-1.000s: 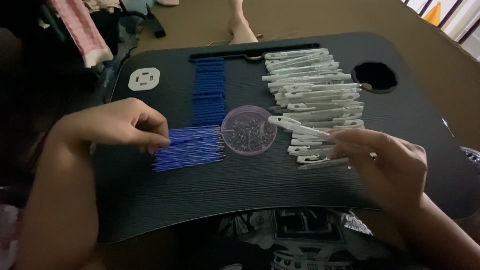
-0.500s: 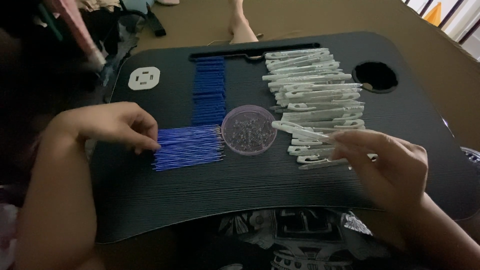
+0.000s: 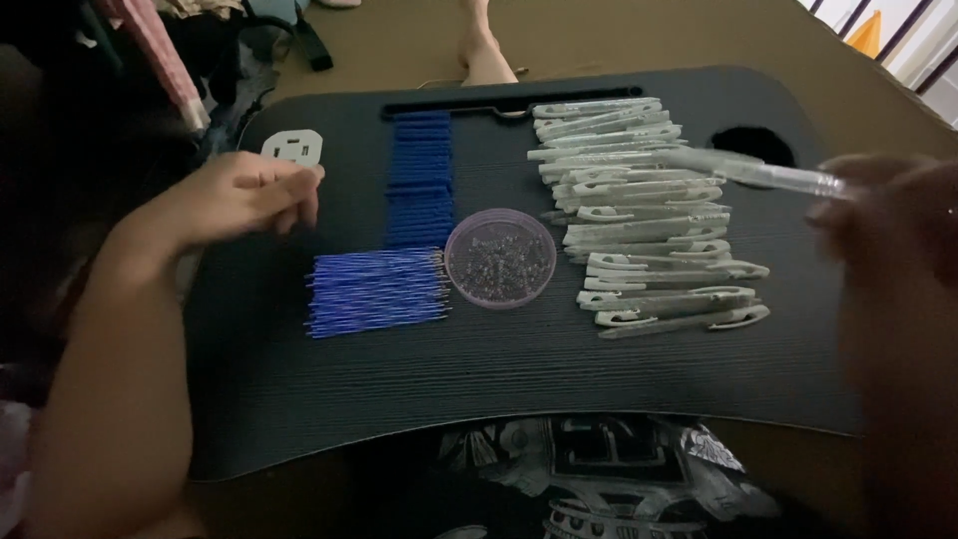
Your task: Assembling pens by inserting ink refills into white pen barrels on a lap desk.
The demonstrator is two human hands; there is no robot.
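My right hand (image 3: 888,200) is raised at the right edge, blurred, and grips a clear pen barrel (image 3: 768,176) that points left over the pile of whitish pen barrels (image 3: 649,215). My left hand (image 3: 244,195) hovers over the black lap tray (image 3: 499,379) with its fingers pinched together, up and left of the bundle of thin blue refills (image 3: 374,291). Whether a refill sits in that pinch is unclear. A small round clear dish (image 3: 499,258) of tiny parts stands between the refills and the barrels.
A column of dark blue pieces (image 3: 419,180) runs up the tray behind the refills. A white oval patch (image 3: 292,146) lies beside my left fingers, and a round cup hole (image 3: 753,143) is at the far right. Someone's bare foot (image 3: 484,50) rests beyond the tray.
My left hand has lifted away from the blue refills, up and to the left. My right hand has risen from the near end of the barrel pile with one clear barrel.
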